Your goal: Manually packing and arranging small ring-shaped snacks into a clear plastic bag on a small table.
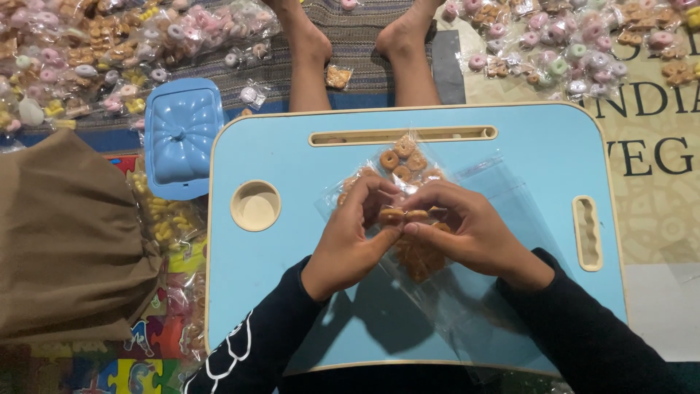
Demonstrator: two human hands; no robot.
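On the blue lap tray point(292, 306), the left hand point(350, 237) and right hand point(467, 233) pinch the clear plastic bag point(423, 219) of small brown ring snacks point(403, 157) between fingertips; it looks light, slippery and crushable, best held by the film beside the fingers.

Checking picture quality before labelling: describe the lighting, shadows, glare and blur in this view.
Head view: even indoor light; soft shadows fall toward the camera under the left hand and right hand on the blue tray table; faint sheen on the clear bag; all sharp.
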